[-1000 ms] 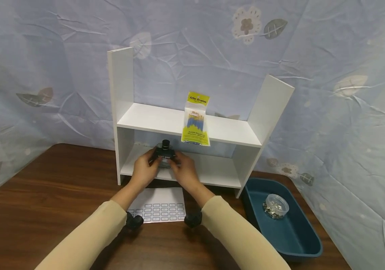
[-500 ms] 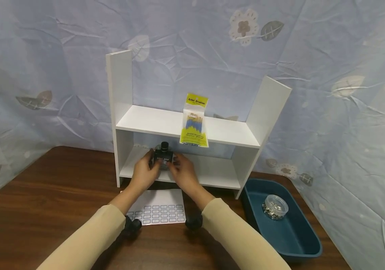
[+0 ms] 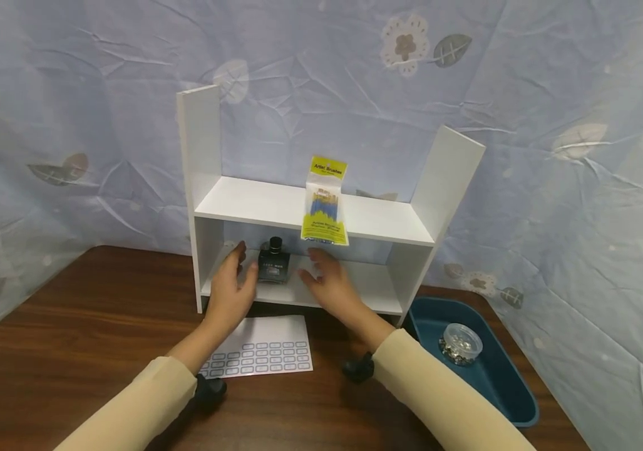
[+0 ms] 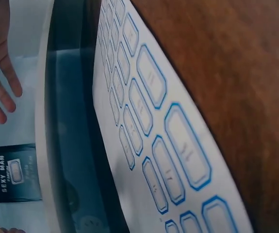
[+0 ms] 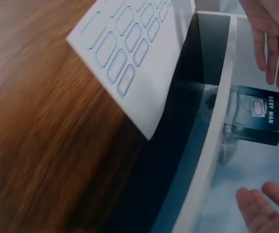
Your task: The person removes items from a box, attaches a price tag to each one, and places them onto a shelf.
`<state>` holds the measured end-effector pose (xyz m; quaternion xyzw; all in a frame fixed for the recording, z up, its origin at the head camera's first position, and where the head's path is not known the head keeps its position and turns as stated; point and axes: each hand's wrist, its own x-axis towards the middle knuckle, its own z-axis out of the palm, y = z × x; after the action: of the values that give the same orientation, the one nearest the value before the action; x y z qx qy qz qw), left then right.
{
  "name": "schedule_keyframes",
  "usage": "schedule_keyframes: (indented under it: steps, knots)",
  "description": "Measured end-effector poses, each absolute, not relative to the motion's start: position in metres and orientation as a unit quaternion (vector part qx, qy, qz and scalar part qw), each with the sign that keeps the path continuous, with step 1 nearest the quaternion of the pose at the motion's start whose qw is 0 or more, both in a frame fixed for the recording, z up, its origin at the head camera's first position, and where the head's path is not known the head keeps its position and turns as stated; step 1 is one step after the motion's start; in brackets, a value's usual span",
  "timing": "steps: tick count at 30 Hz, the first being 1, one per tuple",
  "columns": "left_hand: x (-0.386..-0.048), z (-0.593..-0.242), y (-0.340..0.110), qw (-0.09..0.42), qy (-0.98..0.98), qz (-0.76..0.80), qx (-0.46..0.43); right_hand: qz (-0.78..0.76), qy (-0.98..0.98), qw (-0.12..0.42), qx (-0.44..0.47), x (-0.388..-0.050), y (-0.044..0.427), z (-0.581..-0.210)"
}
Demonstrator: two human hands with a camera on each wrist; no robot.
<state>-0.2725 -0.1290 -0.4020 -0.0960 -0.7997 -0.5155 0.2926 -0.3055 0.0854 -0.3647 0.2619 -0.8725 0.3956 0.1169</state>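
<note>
Patterned cloth behind a wooden table; dark bottle upright on the white shelf's lower board.

Left hand just beside the bottle, right hand apart on its other side; fingers loosely bent, grasping nothing, perhaps spaced so it stands free. Its small label faces out from the shelf, likely for easy reading. Sheet of labels on the table before the shelf, probably kept within reach; brush packet overhanging the shelf's upper board; right of the shelf, blue tray containing a clear tub.
</note>
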Motion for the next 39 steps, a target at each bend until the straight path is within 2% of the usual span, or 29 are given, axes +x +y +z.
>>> schedule_keyframes:
  steps: [13, 17, 30, 39]
  knots:
    - [-0.254, -0.389, -0.11, 0.363, -0.784, -0.476, -0.163, 0.312, -0.902, 0.079, 0.287, -0.268, 0.134, -0.343]
    - [-0.246, -0.389, -0.102, 0.362, -0.8, -0.434, -0.203, 0.29, -0.908, 0.077, 0.292, -0.255, 0.148, -0.337]
    - [-0.224, -0.389, -0.061, 0.171, -0.794, -0.527, -0.251, 0.292, -0.909, 0.076, 0.289, -0.225, 0.219, -0.325]
    - [-0.216, -0.388, -0.038, 0.027, -0.729, -0.628, -0.272, 0.25, -0.924, 0.11, 0.267, -0.22, 0.266, -0.319]
